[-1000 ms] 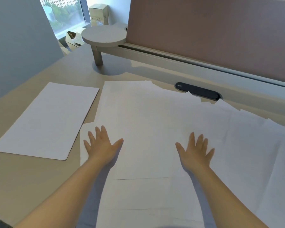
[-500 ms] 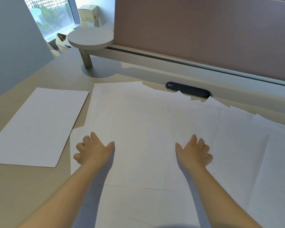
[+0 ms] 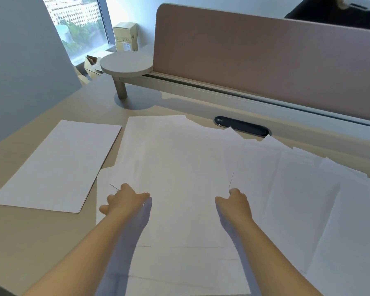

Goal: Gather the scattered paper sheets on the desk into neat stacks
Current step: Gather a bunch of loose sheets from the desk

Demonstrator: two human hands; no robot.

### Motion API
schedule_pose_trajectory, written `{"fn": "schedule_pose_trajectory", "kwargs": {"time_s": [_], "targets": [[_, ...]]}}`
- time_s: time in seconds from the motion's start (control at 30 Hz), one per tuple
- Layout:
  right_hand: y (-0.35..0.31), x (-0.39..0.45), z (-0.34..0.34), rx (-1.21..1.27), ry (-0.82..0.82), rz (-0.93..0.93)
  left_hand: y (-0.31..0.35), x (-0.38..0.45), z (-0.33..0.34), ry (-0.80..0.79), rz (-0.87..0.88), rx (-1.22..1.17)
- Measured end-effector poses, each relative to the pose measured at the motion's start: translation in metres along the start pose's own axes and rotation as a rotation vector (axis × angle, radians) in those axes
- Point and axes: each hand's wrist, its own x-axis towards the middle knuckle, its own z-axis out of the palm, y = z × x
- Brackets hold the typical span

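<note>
At the far left of the desk (image 3: 41,242) a neat stack of paper (image 3: 58,165) is lying flat and squared, apart from the loose pile and just beside its left edge. Beyond it, toward the window (image 3: 73,24), a small round shelf (image 3: 126,64) is standing on a short post, with cardboard boxes (image 3: 125,36) behind it.

My left hand (image 3: 124,199) is resting at the left edge of the scattered sheets (image 3: 179,167). Its fingers are curling under the edge of a few sheets while my thumb is pressing on top, so I am pinching that side of the bundle and its corner is lifting slightly off the papers below.

Between my hands the gripped sheets are spreading forward across the middle of the desk, overlapping other sheets underneath at uneven angles.

My right hand (image 3: 235,202) is gripping the right edge of the same bundle, fingers tucked beneath and hidden, thumb on top; a thin lifted paper edge is showing just above my knuckles.

Further right, more loose sheets (image 3: 308,199) are fanning out toward the desk's right side, overlapping one another. Behind them a dark oval cable port (image 3: 241,126) is sitting in the desk, partly covered by paper corners, and a pink divider panel (image 3: 265,54) is running along the back.
</note>
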Motion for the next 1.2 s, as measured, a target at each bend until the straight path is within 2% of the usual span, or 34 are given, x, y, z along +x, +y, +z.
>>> {"fn": "schedule_pose_trajectory", "kwargs": {"time_s": [0.17,0.33,0.43,0.57,0.7,0.83,0.9,0.97,1.07,1.2], "targets": [[-0.011,0.008,-0.001,-0.149,0.101,-0.019,-0.002,0.021,-0.013,-0.019,0.108,-0.068],[-0.03,0.025,-0.003,-0.049,0.196,0.013,0.004,0.05,-0.03,0.149,0.155,0.003],[-0.044,0.037,0.002,-0.026,0.208,0.044,0.015,0.068,-0.032,0.161,0.208,-0.055],[-0.06,0.055,0.009,-0.094,0.219,0.053,0.035,0.089,-0.031,0.157,0.265,0.009],[-0.07,0.068,0.017,-0.176,0.195,-0.027,0.045,0.1,-0.028,0.19,0.338,-0.027],[-0.078,0.074,0.025,-0.025,0.081,-0.114,0.041,0.11,-0.026,0.148,0.438,0.004],[-0.079,0.074,0.025,-0.019,0.099,-0.125,0.037,0.11,-0.03,0.137,0.42,-0.081],[-0.078,0.071,0.022,-0.04,0.179,-0.047,0.031,0.109,-0.035,0.142,0.335,-0.216],[-0.072,0.061,0.024,-0.026,0.189,0.062,0.022,0.104,-0.035,0.112,0.226,-0.234],[-0.071,0.042,0.034,0.033,0.116,0.074,0.016,0.082,-0.027,-0.048,0.303,-0.449]]}}
